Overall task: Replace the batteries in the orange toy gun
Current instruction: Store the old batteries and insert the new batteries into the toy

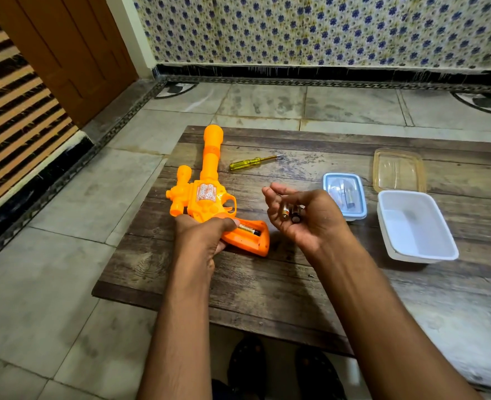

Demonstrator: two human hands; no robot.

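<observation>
The orange toy gun (206, 194) lies on its side on a low wooden table (282, 284), barrel pointing away from me. My left hand (206, 235) grips its handle, where the battery bay is uncovered and one battery (249, 230) shows inside. My right hand (302, 217) hovers palm up to the right of the gun and cradles two batteries (292, 213) in its curled fingers.
A yellow screwdriver (253, 162) lies behind the gun. At the right stand a small blue-lidded box (345, 194) with batteries inside, a clear lid (398, 170) and an open white tub (416, 226). Tiled floor surrounds the table; a door and patterned wall lie beyond.
</observation>
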